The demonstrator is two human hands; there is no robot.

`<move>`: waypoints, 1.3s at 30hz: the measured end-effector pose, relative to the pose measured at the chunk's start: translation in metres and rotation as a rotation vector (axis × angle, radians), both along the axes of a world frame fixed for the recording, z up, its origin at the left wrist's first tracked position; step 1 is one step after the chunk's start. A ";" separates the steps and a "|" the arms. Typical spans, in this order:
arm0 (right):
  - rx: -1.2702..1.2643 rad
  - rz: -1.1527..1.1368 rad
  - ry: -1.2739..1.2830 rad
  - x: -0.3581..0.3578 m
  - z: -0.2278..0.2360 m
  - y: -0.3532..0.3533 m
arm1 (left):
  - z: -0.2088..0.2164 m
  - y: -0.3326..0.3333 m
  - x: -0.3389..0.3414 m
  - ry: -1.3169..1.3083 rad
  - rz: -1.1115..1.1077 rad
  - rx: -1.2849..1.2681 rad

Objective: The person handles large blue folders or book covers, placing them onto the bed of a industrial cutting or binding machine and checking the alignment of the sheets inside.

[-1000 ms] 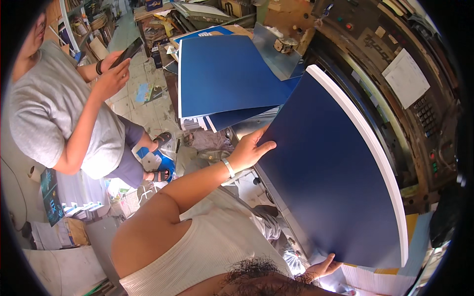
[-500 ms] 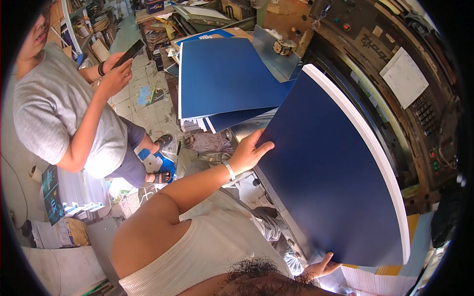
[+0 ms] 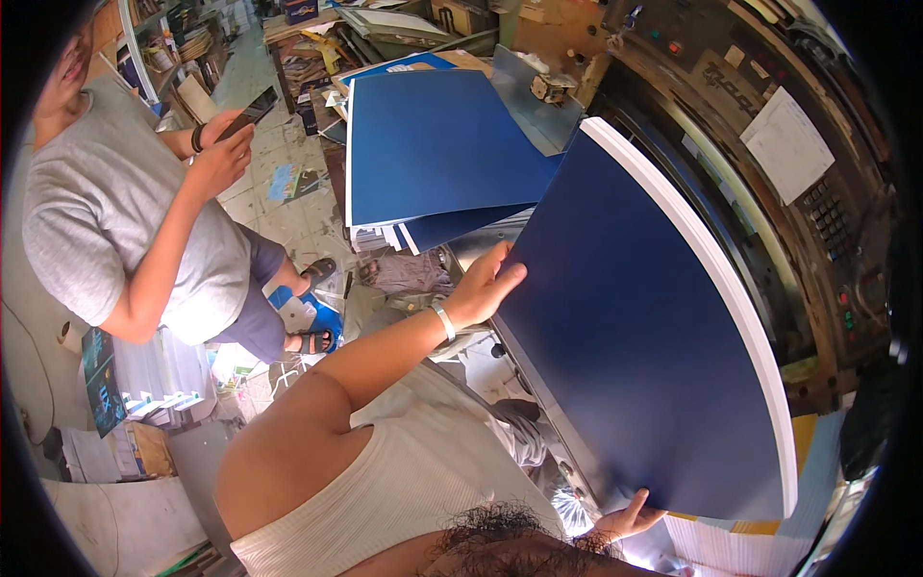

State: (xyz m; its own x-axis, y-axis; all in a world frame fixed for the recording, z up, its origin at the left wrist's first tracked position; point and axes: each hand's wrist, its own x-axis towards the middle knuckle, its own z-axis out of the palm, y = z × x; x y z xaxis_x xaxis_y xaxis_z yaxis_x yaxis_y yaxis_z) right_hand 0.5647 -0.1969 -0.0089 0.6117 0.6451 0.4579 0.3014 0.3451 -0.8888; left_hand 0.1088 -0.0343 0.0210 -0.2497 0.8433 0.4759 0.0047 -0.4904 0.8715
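Navy paper or card, with a thick white edge, made up the stack (image 3: 644,337) that was being held over the metal tabletop (image 3: 548,413) in front of a big worn machine (image 3: 817,202), just right of another blue-topped pile (image 3: 442,144). Its left edge was gripped by the left hand (image 3: 486,288), thumb on top, and the near edge was pinched by the right hand (image 3: 630,519), low down by the corner.

Judging by the thickness, real weight should be expected, plus a bit of flex, since a bow was shown along the white edge. The top sheet looked smooth, so slipping could be expected if only a few layers were pinched. Best held from two sides, full thickness, without creasing corners.

As for what couldn't be made out: most of the fingers were hidden underneath, the right forearm was mostly lost at the lower rim, and whether the stack was lifted or resting couldn't be told. The person in grey (image 3: 144,202) was partly cut off too.
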 end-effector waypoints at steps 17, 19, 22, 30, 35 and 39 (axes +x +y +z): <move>0.010 0.247 0.005 0.048 -0.029 0.016 | -0.004 0.039 0.021 0.084 0.492 0.025; 0.022 0.228 0.030 0.035 -0.016 0.022 | -0.009 0.046 0.017 0.118 0.525 0.027; 0.008 0.218 0.049 0.029 -0.007 0.015 | 0.002 0.042 0.020 0.176 0.548 -0.093; -0.163 0.268 0.266 0.002 0.043 0.005 | 0.028 -0.009 -0.010 0.227 0.486 -0.477; -0.262 0.320 0.412 0.009 0.029 0.014 | 0.029 -0.006 -0.021 0.333 0.426 -0.639; -0.182 0.356 0.394 0.011 0.041 0.021 | 0.053 -0.005 -0.022 0.236 0.404 -0.498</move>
State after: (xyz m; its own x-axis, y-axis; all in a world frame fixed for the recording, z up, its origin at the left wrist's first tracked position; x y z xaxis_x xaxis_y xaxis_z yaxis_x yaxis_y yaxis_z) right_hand 0.5754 -0.1761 0.0318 0.4438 0.8904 0.1009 -0.1726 0.1954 -0.9654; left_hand 0.0869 -0.0394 0.0740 -0.5283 0.8381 0.1358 0.3210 0.0491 0.9458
